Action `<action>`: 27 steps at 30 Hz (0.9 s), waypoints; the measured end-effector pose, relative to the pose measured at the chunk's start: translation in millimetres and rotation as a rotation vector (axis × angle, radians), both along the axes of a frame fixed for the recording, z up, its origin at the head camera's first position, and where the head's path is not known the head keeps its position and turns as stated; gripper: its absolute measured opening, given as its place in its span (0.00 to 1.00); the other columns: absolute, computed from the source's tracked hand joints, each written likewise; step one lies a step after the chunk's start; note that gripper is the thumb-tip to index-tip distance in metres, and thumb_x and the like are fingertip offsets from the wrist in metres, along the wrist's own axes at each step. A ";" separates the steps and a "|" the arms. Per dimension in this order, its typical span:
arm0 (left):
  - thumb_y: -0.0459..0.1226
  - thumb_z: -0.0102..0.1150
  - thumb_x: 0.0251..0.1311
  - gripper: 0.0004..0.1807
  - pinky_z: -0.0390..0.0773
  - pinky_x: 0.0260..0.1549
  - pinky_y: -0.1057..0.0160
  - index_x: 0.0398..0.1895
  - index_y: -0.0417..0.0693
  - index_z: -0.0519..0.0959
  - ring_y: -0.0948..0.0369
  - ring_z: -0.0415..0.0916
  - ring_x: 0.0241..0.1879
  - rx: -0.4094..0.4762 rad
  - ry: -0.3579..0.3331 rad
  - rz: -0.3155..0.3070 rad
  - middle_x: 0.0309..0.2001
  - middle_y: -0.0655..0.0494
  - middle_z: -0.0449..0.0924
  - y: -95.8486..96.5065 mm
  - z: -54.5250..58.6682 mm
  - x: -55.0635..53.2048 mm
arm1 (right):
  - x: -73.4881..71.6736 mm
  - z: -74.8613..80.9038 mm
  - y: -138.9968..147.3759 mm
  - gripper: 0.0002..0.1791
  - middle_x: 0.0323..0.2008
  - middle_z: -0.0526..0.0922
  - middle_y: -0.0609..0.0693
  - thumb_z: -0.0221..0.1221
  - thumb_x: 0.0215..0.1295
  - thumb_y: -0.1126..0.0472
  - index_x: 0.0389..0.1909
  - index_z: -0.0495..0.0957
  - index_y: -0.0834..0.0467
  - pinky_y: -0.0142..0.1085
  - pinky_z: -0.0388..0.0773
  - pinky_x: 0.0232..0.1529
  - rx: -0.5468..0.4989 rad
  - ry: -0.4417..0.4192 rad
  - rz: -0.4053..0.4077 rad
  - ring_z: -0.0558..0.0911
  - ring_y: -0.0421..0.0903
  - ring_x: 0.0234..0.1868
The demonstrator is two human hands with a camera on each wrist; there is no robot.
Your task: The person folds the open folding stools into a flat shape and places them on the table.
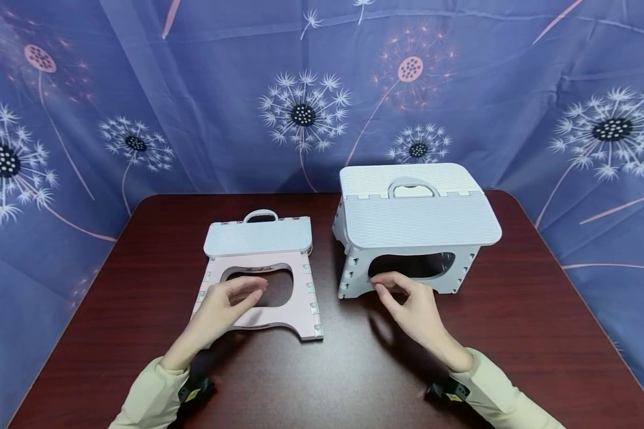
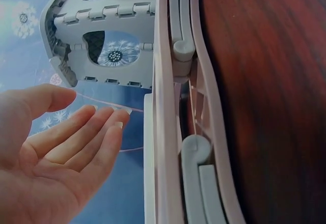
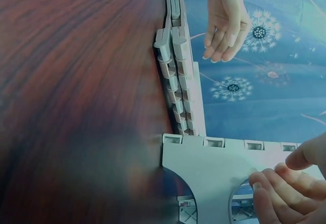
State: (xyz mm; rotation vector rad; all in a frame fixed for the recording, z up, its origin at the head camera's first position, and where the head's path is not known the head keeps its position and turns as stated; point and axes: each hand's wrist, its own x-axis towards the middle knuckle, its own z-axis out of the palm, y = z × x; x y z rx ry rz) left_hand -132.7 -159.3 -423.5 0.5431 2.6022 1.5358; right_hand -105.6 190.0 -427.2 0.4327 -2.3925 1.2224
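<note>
On the left side of the table a folding step stool (image 1: 263,238) with a pink leg panel and a pale top lies folded flat. My left hand (image 1: 228,301) hovers over its panel opening, fingers loosely bent, holding nothing; the left wrist view shows the left hand (image 2: 76,147) apart from the stool's edge (image 2: 165,107). A second, grey-white folding stool (image 1: 418,220) stands unfolded at the right, its carry handle in the top. In front of its near leg panel is my right hand (image 1: 408,304), relaxed and holding nothing. Whether its fingertips touch that panel I cannot tell.
Both stools stand on a dark red wood-grain table (image 1: 343,381). Behind and beside it hangs a blue cloth (image 1: 220,119) with dandelion prints. Bare tabletop lies between the stools and along the front.
</note>
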 end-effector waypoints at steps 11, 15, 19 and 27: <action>0.37 0.58 0.66 0.15 0.79 0.47 0.67 0.51 0.37 0.80 0.59 0.82 0.48 0.000 0.001 -0.009 0.49 0.42 0.84 3.8 -4.2 -2.2 | 1.3 0.7 2.2 0.11 0.34 0.88 0.49 0.61 0.59 0.73 0.39 0.84 0.56 0.21 0.75 0.39 -0.035 -0.028 -0.074 0.84 0.35 0.34; 0.38 0.57 0.66 0.16 0.79 0.49 0.65 0.52 0.37 0.80 0.55 0.81 0.50 0.000 -0.011 -0.030 0.49 0.43 0.83 7.0 -5.7 -2.5 | 0.5 2.6 0.2 0.11 0.34 0.88 0.54 0.60 0.57 0.77 0.38 0.83 0.62 0.20 0.74 0.37 -0.051 0.000 -0.111 0.85 0.43 0.33; 0.38 0.57 0.67 0.16 0.78 0.50 0.62 0.52 0.37 0.79 0.53 0.81 0.51 -0.005 -0.024 -0.042 0.50 0.44 0.83 10.3 -6.9 -2.3 | -0.3 2.0 2.1 0.12 0.35 0.88 0.52 0.60 0.58 0.76 0.40 0.83 0.61 0.21 0.74 0.35 -0.041 0.014 -0.146 0.85 0.41 0.32; 0.37 0.58 0.66 0.15 0.79 0.49 0.63 0.51 0.37 0.80 0.53 0.81 0.50 0.011 -0.030 -0.049 0.49 0.43 0.83 13.8 -8.1 -2.7 | -0.4 -1.3 12.4 0.13 0.38 0.88 0.48 0.60 0.61 0.72 0.42 0.84 0.53 0.17 0.72 0.38 -0.060 -0.008 -0.134 0.85 0.39 0.35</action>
